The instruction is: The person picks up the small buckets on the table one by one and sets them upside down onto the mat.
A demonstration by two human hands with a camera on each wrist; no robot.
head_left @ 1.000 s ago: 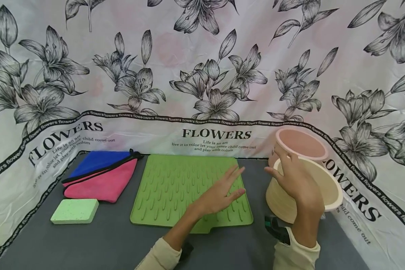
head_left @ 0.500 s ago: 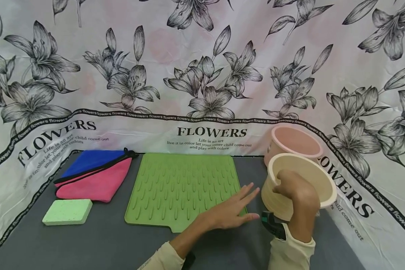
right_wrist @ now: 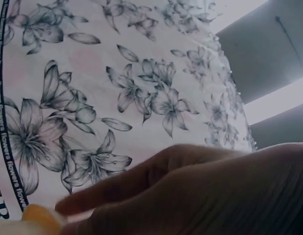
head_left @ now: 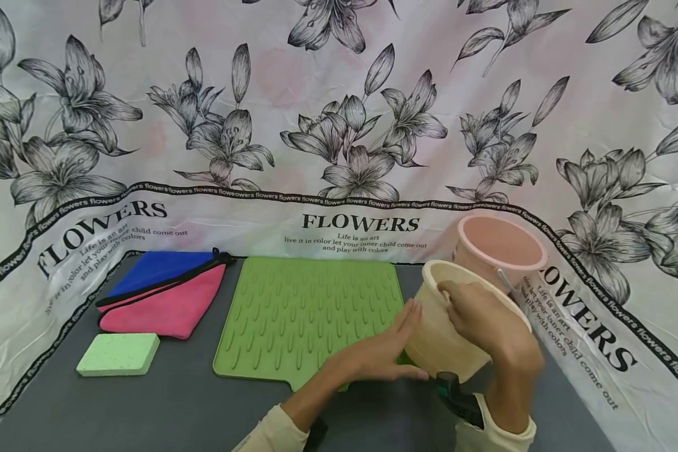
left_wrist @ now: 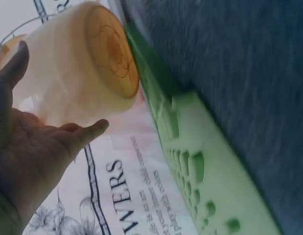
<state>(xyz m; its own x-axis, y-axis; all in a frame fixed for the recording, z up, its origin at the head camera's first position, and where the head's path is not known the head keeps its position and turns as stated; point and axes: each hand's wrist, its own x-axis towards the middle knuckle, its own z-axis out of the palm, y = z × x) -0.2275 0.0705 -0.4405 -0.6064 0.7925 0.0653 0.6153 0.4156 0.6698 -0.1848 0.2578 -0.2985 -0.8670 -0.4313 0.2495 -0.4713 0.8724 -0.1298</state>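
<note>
A cream plastic bucket [head_left: 446, 333] leans to one side right of the mat, its patterned base facing the camera in the left wrist view. My right hand [head_left: 488, 323] grips its rim, fingers over the edge and partly inside. Against the bucket's left side lies my left hand [head_left: 373, 351], its fingers straight and the thumb spread low near the base. The left wrist view shows that same left hand [left_wrist: 41, 142] spread alongside the bucket wall [left_wrist: 63, 68]. In the right wrist view, the right hand's fingertips pinch the rim [right_wrist: 41, 218].
Behind the cream bucket stands a pink bucket [head_left: 500, 245] with a wire handle. A green bumpy mat [head_left: 311, 314] lies mid-table. Farther left are a blue and pink cloth [head_left: 164, 295] and a pale green sponge [head_left: 118, 355]. A floral sheet [head_left: 339, 125] hangs behind.
My right hand has reached down to the cream bucket's rim, and the bucket has moved left and tilted. My left hand has shifted right to meet its side.
</note>
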